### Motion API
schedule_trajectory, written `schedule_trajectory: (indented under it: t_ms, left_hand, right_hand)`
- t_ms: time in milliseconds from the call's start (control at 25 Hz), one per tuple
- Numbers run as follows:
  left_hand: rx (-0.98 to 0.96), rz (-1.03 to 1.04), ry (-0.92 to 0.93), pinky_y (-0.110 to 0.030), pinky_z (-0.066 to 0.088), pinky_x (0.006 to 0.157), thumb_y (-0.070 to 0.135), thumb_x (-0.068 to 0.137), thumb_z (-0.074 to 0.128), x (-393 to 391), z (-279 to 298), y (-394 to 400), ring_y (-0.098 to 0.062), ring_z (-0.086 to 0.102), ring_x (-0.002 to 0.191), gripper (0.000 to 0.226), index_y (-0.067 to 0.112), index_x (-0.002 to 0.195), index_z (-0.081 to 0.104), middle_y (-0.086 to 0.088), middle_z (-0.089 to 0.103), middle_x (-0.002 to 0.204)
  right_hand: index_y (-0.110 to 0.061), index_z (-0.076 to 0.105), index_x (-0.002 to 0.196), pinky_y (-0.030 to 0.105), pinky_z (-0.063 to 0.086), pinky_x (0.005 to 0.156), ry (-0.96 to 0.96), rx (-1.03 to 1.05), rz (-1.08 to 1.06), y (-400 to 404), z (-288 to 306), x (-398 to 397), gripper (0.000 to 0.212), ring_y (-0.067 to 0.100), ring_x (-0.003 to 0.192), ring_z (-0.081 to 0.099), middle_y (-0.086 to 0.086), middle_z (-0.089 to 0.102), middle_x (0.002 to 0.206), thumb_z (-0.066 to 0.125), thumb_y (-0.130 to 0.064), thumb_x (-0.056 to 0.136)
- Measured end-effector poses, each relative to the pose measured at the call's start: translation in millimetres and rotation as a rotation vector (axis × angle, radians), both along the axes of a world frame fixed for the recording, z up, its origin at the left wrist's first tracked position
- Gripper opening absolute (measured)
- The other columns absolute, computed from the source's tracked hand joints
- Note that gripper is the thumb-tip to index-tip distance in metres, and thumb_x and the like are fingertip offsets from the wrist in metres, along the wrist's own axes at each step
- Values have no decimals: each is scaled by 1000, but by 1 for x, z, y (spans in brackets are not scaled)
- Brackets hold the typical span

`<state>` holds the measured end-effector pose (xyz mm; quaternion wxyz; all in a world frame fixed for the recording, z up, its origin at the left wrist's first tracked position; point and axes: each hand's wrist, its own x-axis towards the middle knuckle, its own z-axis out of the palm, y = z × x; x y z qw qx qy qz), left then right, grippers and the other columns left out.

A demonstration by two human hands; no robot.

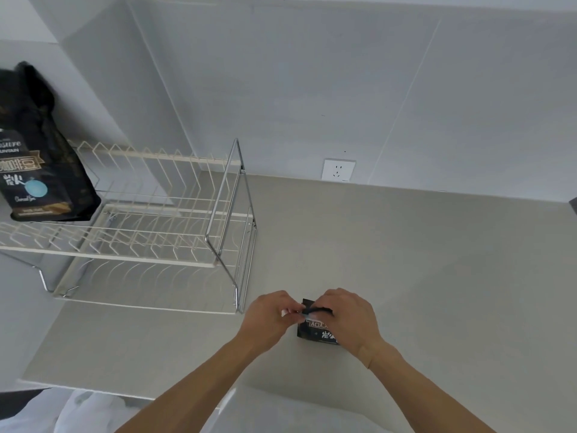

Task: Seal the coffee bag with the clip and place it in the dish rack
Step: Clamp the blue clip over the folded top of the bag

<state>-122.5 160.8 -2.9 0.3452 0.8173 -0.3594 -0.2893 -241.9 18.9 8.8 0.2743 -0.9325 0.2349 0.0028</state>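
A small black coffee bag [315, 331] stands on the grey counter, near the front middle. My left hand [270, 317] pinches the left end of its folded top, where a pale clip [307, 312] shows between my fingers. My right hand [349, 320] covers the bag's right side and grips its top. The two-tier wire dish rack [162, 245] stands to the left of my hands. A larger black coffee bag [40, 160] stands upright on the rack's upper tier at its left end.
The grey counter [406, 260] stretches to the right and meets a white wall with a socket [338, 169]. The rack's chrome end frame [229, 214] rises close to my left hand. The counter's front edge runs below my forearms.
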Motion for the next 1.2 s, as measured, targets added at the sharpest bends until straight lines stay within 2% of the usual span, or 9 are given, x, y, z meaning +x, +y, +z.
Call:
schedule_trajectory:
  t_ms: [120,200,360,480,600,720,880,1000,1200]
  left_hand:
    - [-10,-54,-42,-37,52,75,24,80,75,-1,5,-7,-14,65,77,9,23,88,78,2,71,83]
    - [10,-103,-73,-37,51,75,27,81,73,-1,5,-8,-15,64,79,10,23,90,76,1,71,85]
    - [57,-179,-207,-24,46,73,37,85,67,-1,4,-9,-8,58,85,12,29,93,71,9,66,91]
    - [44,-246,-362,-21,41,74,39,87,63,-1,2,-13,-9,54,96,21,31,105,67,11,62,102]
    - [20,-226,-338,-21,40,75,42,85,64,1,0,-17,-5,50,99,26,37,110,66,14,60,104]
    - [-13,-205,-374,-21,38,72,40,83,67,-2,-1,-24,-6,52,97,21,35,103,70,14,61,101]
    - [-64,-208,-457,-22,39,66,34,81,70,-7,2,-28,-10,58,88,12,31,92,74,11,65,91]
    - [-88,-147,-453,-21,40,65,31,78,72,-6,6,-27,-9,60,80,7,30,85,74,12,69,86]
    - [-186,-199,-477,-24,42,58,17,74,78,-8,10,-32,-15,62,69,7,22,78,76,7,71,76]
  right_hand:
    - [-33,75,87,21,39,69,-32,62,-56,-2,3,-1,14,2,85,56,-14,70,86,62,-39,84]
    - [-33,75,87,23,40,69,-19,41,-15,-3,5,-2,14,4,84,56,-13,70,85,62,-39,85]
    - [-37,74,93,26,44,70,0,22,11,-4,5,-9,16,5,88,55,-14,69,90,60,-43,86]
    - [-37,72,99,27,48,72,1,-26,-11,-14,5,-22,16,8,91,56,-17,68,95,65,-40,85]
    - [-33,74,98,28,50,72,3,-15,-122,-27,2,-39,15,11,90,59,-16,69,96,68,-32,84]
    - [-33,74,95,28,50,70,-14,-28,-174,-27,1,-44,14,12,89,59,-17,68,94,69,-34,82]
    - [-37,75,94,27,43,70,-87,-96,-72,-15,1,-26,17,14,86,56,-17,71,92,70,-44,79]
    - [-40,74,97,27,41,70,-39,-113,-58,-15,-2,-18,22,15,87,54,-17,71,95,68,-50,79]
    - [-35,74,92,30,35,65,16,-189,-78,-15,-4,-14,28,18,86,53,-14,72,93,61,-57,81]
